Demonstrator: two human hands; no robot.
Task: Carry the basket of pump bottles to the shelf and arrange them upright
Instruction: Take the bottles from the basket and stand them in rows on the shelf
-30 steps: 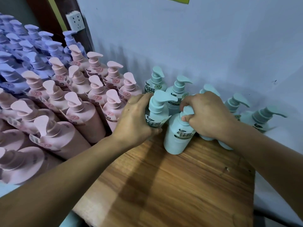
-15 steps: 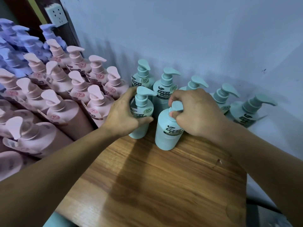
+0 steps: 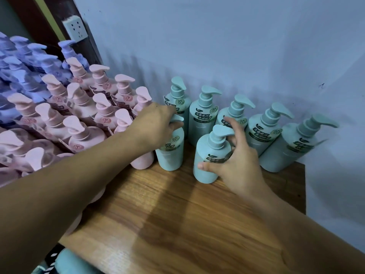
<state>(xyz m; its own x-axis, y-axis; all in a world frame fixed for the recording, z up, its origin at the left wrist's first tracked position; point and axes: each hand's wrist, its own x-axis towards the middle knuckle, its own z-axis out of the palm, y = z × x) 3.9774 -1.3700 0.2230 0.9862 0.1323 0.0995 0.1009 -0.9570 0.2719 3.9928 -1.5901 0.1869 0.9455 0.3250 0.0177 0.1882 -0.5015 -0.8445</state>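
Two teal pump bottles stand upright on the wooden shelf (image 3: 177,224) in front of a row of several teal bottles (image 3: 203,119) along the wall. My left hand (image 3: 156,123) grips the pump head of the left front bottle (image 3: 169,155), beside the pink bottles. My right hand (image 3: 239,167) wraps the body of the right front bottle (image 3: 207,153): thumb across its front, fingers spread behind it, index finger raised by the pump neck.
Pink pump bottles (image 3: 83,123) crowd the shelf's left part, with purple ones (image 3: 29,72) behind them. A wall socket (image 3: 75,29) sits at the top left. The blue wall bounds the back and right. A teal object (image 3: 73,262) shows at the bottom edge.
My right hand has slid from the bottle's pump head down to its body and its fingers have spread. The left front bottle stands closer to the pink bottles. The view shifted slightly.
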